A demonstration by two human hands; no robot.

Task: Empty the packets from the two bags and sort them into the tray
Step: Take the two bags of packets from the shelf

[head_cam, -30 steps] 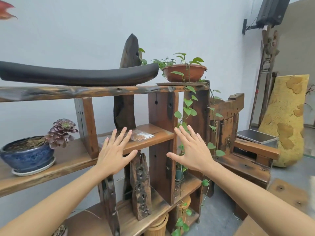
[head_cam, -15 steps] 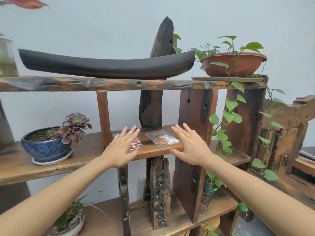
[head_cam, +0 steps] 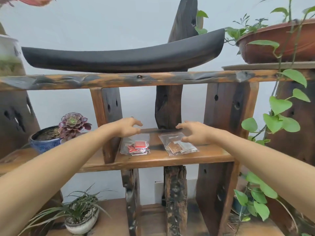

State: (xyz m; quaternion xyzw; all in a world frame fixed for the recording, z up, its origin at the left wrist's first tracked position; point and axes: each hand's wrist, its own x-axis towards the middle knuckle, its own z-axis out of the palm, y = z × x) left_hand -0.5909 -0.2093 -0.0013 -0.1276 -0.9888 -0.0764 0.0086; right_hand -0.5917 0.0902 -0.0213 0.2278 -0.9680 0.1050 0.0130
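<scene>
Both hands (head_cam: 127, 127) (head_cam: 193, 132) hover over two bags (head_cam: 136, 146) (head_cam: 178, 144); packet print unreadable.

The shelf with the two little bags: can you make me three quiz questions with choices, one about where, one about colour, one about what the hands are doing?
1. Where do the two bags lie?
A. on the middle shelf
B. in the blue pot
C. on the floor

2. What colour are the packets in the left bag?
A. green
B. red
C. blue

3. What are the hands doing?
A. lifting both bags
B. reaching over the bags, fingers spread
C. holding a plant

Answers:
1 A, the left bag and right bag lie flat on the shelf.
2 B, red packets show through the plastic.
3 B, the left hand and right hand hover, gripping nothing.
</scene>
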